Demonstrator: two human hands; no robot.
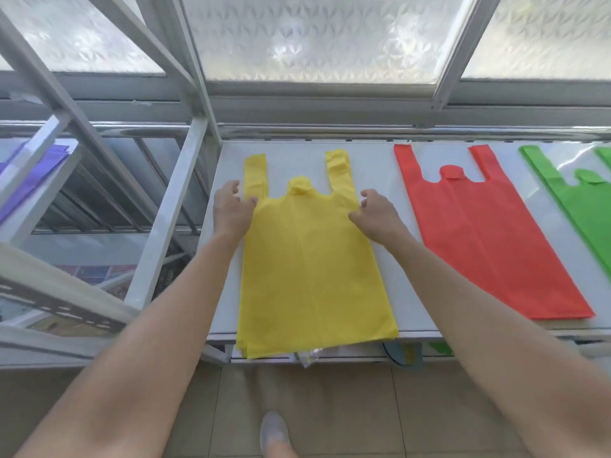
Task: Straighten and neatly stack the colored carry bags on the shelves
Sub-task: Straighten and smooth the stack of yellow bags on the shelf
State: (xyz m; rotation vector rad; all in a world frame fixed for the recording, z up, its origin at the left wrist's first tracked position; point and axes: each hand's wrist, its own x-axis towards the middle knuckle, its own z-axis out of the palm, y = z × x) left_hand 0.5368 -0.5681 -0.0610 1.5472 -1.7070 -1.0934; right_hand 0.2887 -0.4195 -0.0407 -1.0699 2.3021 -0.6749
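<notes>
A stack of yellow carry bags (pixel 310 259) lies flat on the white shelf (pixel 403 312), handles pointing toward the window, its bottom edge hanging slightly over the shelf's front. My left hand (pixel 231 209) rests at the stack's upper left edge, fingers spread and curled, thumb touching the fabric. At the upper right edge is my right hand (pixel 377 216), fingers apart, thumb on the fabric. Neither hand grips a bag. To the right lie a red stack (pixel 489 239) and a green stack (pixel 582 206), partly cut off by the frame.
A white metal rack frame (pixel 165 226) stands to the left, with purple bags (pixel 29 173) on its shelf. Frosted windows (pixel 314 38) rise behind the shelf. Below the shelf's front edge are a lower shelf with small items and the tiled floor (pixel 330 408), with a shoe (pixel 274 431).
</notes>
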